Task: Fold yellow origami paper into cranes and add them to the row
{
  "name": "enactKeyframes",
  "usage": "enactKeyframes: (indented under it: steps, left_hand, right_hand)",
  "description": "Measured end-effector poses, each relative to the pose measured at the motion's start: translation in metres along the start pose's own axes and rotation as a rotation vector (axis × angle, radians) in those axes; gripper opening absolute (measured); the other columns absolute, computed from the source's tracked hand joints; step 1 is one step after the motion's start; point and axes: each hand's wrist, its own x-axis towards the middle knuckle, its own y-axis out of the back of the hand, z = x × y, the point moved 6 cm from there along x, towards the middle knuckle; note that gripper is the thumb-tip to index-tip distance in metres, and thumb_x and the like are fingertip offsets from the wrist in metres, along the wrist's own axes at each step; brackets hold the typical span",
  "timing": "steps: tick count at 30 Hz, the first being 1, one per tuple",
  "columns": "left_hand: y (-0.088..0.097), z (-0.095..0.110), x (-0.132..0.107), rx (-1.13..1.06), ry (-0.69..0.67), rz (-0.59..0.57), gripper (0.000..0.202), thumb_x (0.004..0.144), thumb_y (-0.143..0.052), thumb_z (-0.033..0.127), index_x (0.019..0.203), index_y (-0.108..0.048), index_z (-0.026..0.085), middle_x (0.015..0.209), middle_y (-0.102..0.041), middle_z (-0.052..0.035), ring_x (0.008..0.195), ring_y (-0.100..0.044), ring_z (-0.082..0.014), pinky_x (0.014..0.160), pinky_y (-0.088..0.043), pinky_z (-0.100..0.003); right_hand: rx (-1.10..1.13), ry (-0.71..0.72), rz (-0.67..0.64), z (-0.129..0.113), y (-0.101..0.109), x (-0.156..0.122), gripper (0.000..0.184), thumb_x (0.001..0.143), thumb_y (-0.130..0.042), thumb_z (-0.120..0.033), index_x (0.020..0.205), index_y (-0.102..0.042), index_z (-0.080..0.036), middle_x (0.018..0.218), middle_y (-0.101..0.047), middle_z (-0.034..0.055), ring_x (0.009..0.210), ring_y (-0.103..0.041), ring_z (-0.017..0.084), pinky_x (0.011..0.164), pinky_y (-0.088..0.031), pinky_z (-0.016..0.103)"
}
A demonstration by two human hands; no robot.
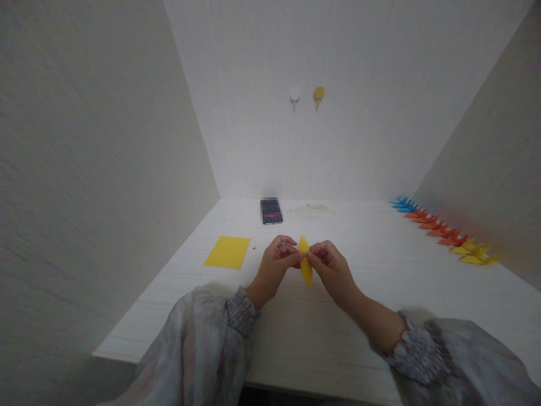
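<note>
The folded yellow paper point(306, 273) is between your hands, one pointed end ahead of your fingertips, the other nearer you; your left hand point(279, 264) and right hand point(332, 266) both pinch it by the middle. Left of them lies a yellow sheet point(228, 252), ahead a dark phone point(271, 211). White tabletop point(380, 254) runs from your right hand to a row of folded cranes point(437, 230), well apart; its near edge crosses below your wrists.

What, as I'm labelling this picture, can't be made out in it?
In the head view:
Yellow folded paper: middle covered by the left hand and right hand.
Phone-like device: face hidden by pixelation.
Blue folded papers: too blurred and small to count.
Red speck: too small to identify.
Left sleeve: cut off by the bottom edge.
</note>
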Motion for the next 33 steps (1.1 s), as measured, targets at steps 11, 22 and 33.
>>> enactKeyframes:
  steps: [11, 22, 33]
  left_hand:
    - [0.003, -0.004, 0.002, 0.036, 0.025, -0.071, 0.039, 0.059, -0.070, 0.020, 0.088, -0.043, 0.016, 0.057, -0.057, 0.0058, 0.051, -0.051, -0.0068, 0.054, -0.040, -0.021]
    - [0.001, -0.002, 0.000, -0.051, 0.033, -0.095, 0.035, 0.061, -0.068, 0.016, 0.089, -0.045, 0.017, 0.054, -0.049, 0.0089, 0.049, -0.046, -0.0049, 0.051, -0.037, -0.018]
    - [0.002, -0.015, 0.001, 0.076, 0.139, -0.084, 0.025, 0.064, -0.066, 0.033, 0.069, -0.054, 0.012, 0.057, -0.054, 0.0019, 0.047, -0.047, -0.0055, 0.048, -0.038, -0.020]
  right_hand:
    - [0.200, 0.004, -0.024, -0.006, -0.005, -0.001, 0.028, 0.068, -0.063, -0.024, 0.080, -0.038, -0.024, 0.067, -0.050, -0.0055, 0.057, -0.049, 0.010, 0.052, -0.041, 0.024]
    - [0.361, -0.013, -0.120, -0.006, -0.010, -0.003, 0.024, 0.072, -0.060, -0.021, 0.081, -0.037, -0.024, 0.064, -0.052, -0.0063, 0.059, -0.053, 0.012, 0.058, -0.042, 0.026]
    - [0.312, -0.073, -0.132, -0.003, -0.012, -0.004, 0.031, 0.068, -0.063, -0.023, 0.080, -0.035, -0.024, 0.060, -0.052, -0.0081, 0.053, -0.053, 0.010, 0.053, -0.042, 0.025]
